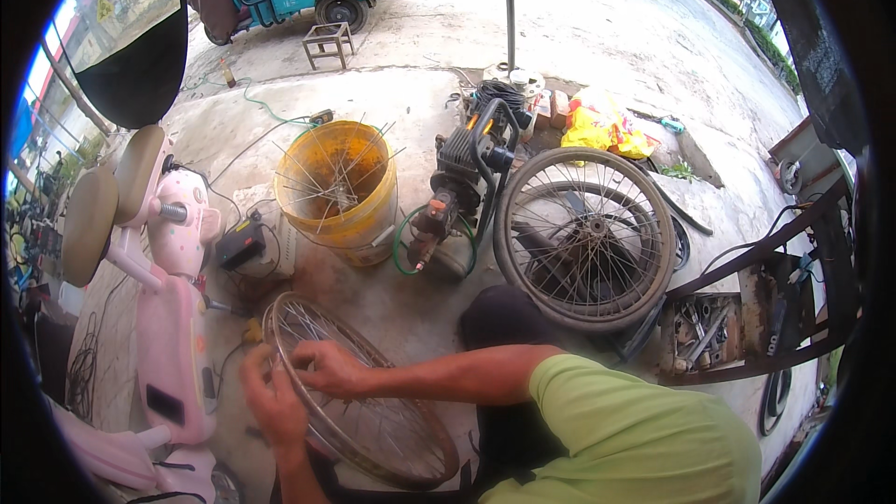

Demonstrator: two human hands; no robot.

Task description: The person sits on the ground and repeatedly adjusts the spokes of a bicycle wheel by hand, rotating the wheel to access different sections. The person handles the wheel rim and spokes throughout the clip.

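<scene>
A bare, rusty bicycle wheel rim (431, 455) with spokes stands tilted between my arms, without a tire. At its upper left edge, my left hand (273, 399) is on the outer side with its fingers curled in a pinch. My right hand (327, 369) reaches across to the inner side of the same edge, with fingers pressed together by the spokes. Whatever small part lies between the fingertips is too small to make out.
A yellow bucket (297, 215) holding loose spokes stands ahead, beside an air compressor (459, 154). To the right lies a spoked wheel with a tire (509, 252), near a tray of wrenches (705, 331). A pink scooter (173, 345) stands close on the left.
</scene>
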